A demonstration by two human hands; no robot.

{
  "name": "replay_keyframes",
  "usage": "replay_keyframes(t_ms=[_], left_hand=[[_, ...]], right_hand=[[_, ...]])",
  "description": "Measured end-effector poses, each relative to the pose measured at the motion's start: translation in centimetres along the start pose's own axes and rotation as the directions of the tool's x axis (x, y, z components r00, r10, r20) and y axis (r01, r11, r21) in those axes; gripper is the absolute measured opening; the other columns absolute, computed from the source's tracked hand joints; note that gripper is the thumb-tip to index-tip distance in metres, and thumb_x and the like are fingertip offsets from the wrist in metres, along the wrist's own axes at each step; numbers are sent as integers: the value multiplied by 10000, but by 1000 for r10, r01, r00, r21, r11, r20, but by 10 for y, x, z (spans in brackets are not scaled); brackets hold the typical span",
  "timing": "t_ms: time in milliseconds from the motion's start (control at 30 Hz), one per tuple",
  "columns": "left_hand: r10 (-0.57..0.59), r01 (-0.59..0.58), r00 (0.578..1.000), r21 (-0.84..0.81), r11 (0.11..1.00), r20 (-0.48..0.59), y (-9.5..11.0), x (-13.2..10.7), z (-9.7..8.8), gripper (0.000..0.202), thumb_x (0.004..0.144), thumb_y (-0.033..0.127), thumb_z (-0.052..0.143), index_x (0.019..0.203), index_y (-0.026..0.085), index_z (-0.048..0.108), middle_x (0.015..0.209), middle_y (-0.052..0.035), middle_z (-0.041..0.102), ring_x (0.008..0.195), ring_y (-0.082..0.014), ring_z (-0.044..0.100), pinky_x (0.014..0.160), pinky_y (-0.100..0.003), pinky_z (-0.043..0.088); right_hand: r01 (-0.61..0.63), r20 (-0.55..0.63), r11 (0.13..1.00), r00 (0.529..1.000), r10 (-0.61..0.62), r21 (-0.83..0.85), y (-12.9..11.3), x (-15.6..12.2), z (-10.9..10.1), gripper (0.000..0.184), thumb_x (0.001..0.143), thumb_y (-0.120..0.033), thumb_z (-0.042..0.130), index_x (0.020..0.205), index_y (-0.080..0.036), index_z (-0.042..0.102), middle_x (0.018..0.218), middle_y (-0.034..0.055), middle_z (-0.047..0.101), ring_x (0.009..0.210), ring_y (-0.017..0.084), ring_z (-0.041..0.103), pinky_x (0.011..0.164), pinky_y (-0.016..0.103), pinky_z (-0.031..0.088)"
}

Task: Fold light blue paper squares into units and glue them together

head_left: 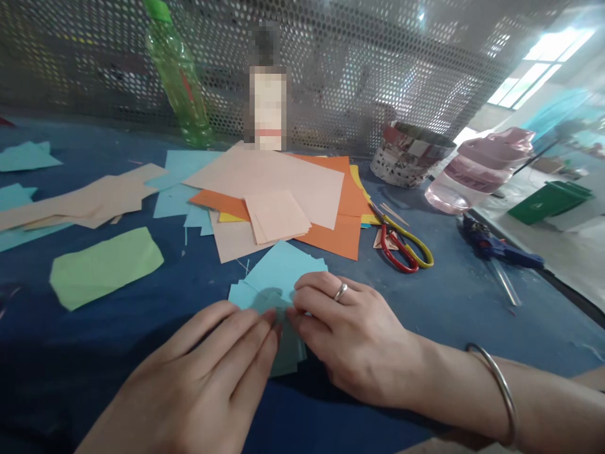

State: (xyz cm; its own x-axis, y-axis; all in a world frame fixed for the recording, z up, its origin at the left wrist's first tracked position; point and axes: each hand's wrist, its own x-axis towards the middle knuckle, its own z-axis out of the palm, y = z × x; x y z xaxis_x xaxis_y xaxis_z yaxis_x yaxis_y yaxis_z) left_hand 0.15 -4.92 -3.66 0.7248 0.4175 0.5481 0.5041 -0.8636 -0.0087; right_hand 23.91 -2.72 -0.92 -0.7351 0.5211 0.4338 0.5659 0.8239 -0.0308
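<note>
Light-blue paper (281, 266) lies in a loose stack of cut pieces near the front of the tabletop (463, 328). Above it the left hand (203, 366) and right hand (354, 328) meet, fingertips pinched on a small blue piece (280, 310), mostly hidden; how far the work on it has got, I cannot tell. Cutting looks done for the blue stack and the small pink squares (276, 217), while the big pink sheet (283, 173) and orange paper (338, 243) seem left large. Scissors (406, 249) lie unheld to the right.
</note>
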Motion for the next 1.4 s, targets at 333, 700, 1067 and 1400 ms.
replay_keyframes(t_ms=[333, 700, 1067, 1400], left_hand=[[-29, 29, 999, -3, 1000, -20, -1, 7, -4, 259, 974, 40, 483, 1069, 79, 721, 1060, -175, 763, 1024, -343, 638, 1016, -549, 438], [-7, 4, 1000, 108, 994, 26, -3, 8, -2, 350, 977, 46, 406, 1133, 66, 719, 996, -158, 741, 988, -333, 627, 957, -522, 464], [-85, 84, 996, 91, 992, 1, 2, 3, 1, 331, 996, 79, 456, 1122, 140, 756, 1093, -127, 763, 1044, -286, 665, 1036, -473, 511], [-5, 2, 1000, 126, 992, 19, 2, 16, -5, 397, 977, 52, 399, 1021, 39, 793, 1004, -187, 783, 986, -345, 615, 987, -509, 426]], right_hand=[[-7, -30, 999, 1000, 5, -53, -3, 0, 0, 317, 987, -80, 477, 787, -138, 716, 887, 93, 696, 907, 254, 623, 612, 361, 493], [-10, -38, 999, 999, 11, 33, 0, -2, 7, 262, 1020, -112, 507, 847, -151, 700, 945, 80, 704, 972, 216, 629, 692, 331, 537], [15, -32, 998, 999, -17, -68, -1, -1, 1, 315, 1000, -84, 470, 771, -160, 673, 881, 84, 679, 955, 233, 604, 663, 351, 520], [14, -4, 1000, 1000, -14, 6, 0, -1, 7, 245, 997, -114, 532, 809, -159, 682, 985, 76, 700, 1003, 220, 625, 667, 332, 520]])
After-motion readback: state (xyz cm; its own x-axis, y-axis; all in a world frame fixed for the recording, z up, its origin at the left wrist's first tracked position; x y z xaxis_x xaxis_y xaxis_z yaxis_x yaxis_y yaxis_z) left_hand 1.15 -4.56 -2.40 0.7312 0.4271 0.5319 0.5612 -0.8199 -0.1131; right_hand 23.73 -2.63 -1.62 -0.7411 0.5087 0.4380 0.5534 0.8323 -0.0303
